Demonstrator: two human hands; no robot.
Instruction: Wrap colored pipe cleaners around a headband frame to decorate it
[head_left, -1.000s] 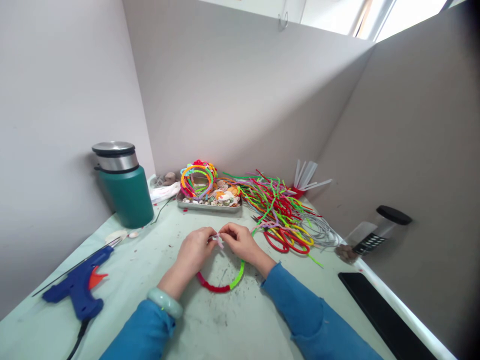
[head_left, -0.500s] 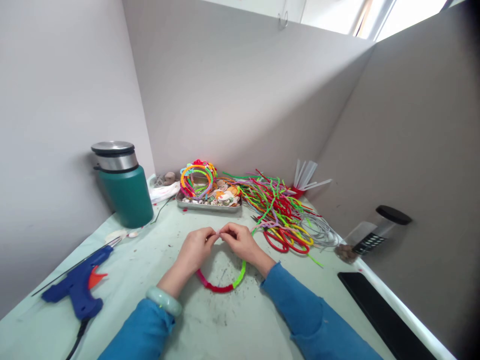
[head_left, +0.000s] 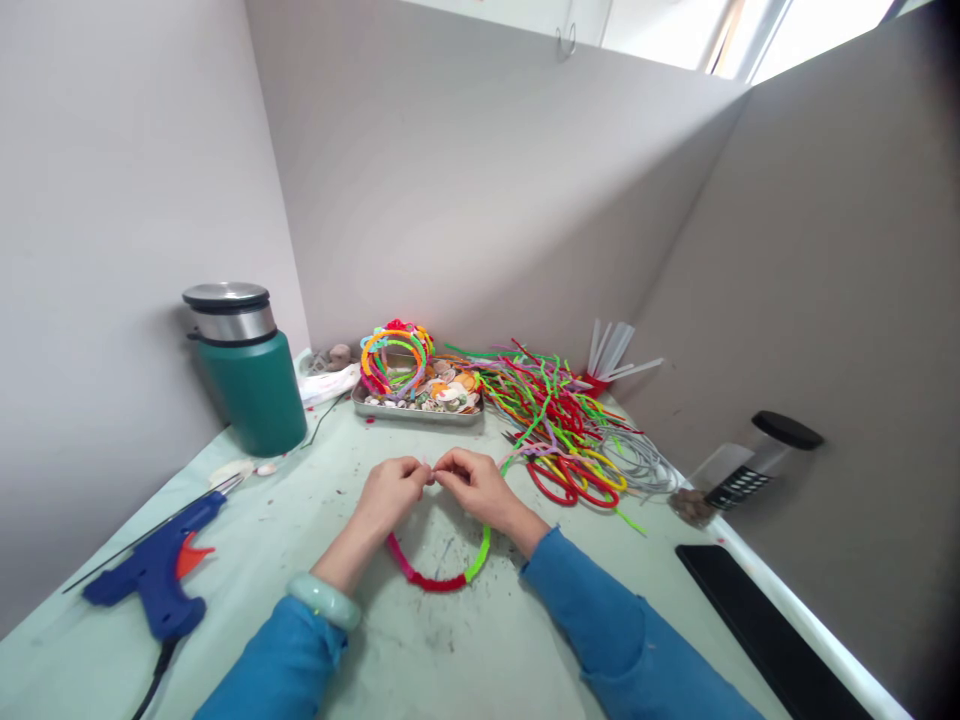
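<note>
A ring wrapped in pipe cleaner shows pink, red and lime green along its near arc; its far part is hidden behind my hands. My left hand pinches the ring's far side with thumb and forefinger. Close against it, fingertips nearly touching, my right hand is pinched on the same far part. A small pale bit shows between the fingertips, too small to name. Just beyond my right hand lie red-handled scissors, partly under loose pipe cleaners.
A metal tray holds shells and several finished colourful rings. On the left are a green flask and a blue glue gun. Grey wire coils, a clear jar and a black bar lie right.
Both hands have shifted slightly left together, and the ring's left side has moved a little left with them. Both pinches stay closed.
</note>
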